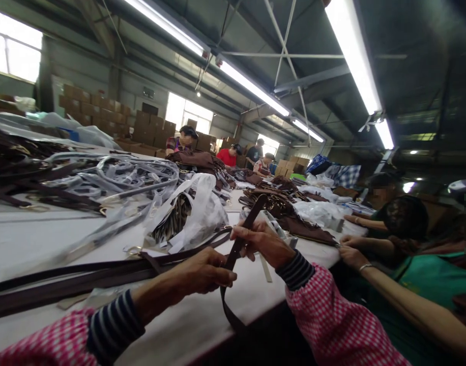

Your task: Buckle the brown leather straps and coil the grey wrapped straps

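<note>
A dark brown strap is stretched between my two hands above the table's front edge. My left hand pinches it low down, thumb against fingers. Higher up, my right hand grips the same strap, and its free end sticks up past the fingers. Below my left hand the strap loops down over the edge into shadow. More long brown straps with a gold-coloured metal ring lie on the white table to the left. Just behind my hands sits a white plastic bag, open, with many thin flat pieces inside.
Straps in clear wrapping are heaped at the left. Brown goods with metal fittings are piled behind my right hand. Co-workers sit close on the right, one with a green top; others work at the far end. Cardboard boxes stand behind.
</note>
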{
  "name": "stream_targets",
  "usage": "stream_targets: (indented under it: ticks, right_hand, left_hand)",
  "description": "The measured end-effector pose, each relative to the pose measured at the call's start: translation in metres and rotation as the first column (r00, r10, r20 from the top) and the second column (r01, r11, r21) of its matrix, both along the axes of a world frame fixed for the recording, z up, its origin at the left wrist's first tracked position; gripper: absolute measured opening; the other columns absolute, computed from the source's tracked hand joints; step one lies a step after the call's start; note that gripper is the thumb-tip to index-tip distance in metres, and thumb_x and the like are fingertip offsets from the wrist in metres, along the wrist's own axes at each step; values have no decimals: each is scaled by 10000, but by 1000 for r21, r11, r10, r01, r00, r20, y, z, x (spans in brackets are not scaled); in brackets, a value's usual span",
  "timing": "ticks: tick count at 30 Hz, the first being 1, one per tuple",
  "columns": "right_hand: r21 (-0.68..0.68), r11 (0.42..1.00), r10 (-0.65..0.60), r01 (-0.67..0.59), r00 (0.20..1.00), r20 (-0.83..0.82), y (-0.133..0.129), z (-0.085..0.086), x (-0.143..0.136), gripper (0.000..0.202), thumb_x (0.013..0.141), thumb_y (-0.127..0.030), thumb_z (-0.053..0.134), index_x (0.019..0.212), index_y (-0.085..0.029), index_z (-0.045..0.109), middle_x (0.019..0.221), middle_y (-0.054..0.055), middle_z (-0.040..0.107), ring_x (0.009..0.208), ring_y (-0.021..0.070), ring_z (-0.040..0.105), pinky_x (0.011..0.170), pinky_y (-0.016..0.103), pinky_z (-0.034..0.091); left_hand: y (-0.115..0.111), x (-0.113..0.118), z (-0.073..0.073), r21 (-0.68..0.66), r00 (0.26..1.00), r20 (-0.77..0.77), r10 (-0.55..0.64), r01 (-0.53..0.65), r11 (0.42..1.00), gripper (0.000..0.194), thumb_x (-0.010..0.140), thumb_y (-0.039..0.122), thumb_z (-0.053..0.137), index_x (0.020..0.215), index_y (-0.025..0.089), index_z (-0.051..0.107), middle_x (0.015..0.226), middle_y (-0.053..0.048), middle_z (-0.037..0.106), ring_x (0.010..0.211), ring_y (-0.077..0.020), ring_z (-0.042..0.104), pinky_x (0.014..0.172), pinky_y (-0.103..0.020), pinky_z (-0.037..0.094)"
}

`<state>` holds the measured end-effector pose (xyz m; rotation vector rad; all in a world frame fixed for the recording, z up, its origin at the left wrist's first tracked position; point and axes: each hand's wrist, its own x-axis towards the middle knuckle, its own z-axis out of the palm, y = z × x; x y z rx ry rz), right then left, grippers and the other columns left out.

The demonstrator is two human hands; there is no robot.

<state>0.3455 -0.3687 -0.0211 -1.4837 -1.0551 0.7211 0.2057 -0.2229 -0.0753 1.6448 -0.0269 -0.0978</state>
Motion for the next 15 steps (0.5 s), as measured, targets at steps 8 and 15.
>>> stream_targets:
  ticks: [8,15]
  right_hand:
    - [10,993,-117,119,985,-126,-15,-12,-1,467,830,-570,769,904,-115,694,704,98,759,559,195,738,349,156,471]
    - [69,987,-144,148,987,-66,-19,-24,-13,438,858,-546,758,927,-115,721,702,83,763,538,163,718,386,151,466]
  left_hand:
    - [8,0,4,-218,1000,17,14,-10,976,286,808,335,759,1030,156,785,880,-45,679,668,-93,559,590,-197,383]
    - [4,4,-8,-192,1000,-3,25,-25,981,339,792,432,780,997,163,786,747,-17,654,535,-97,558,527,-221,397]
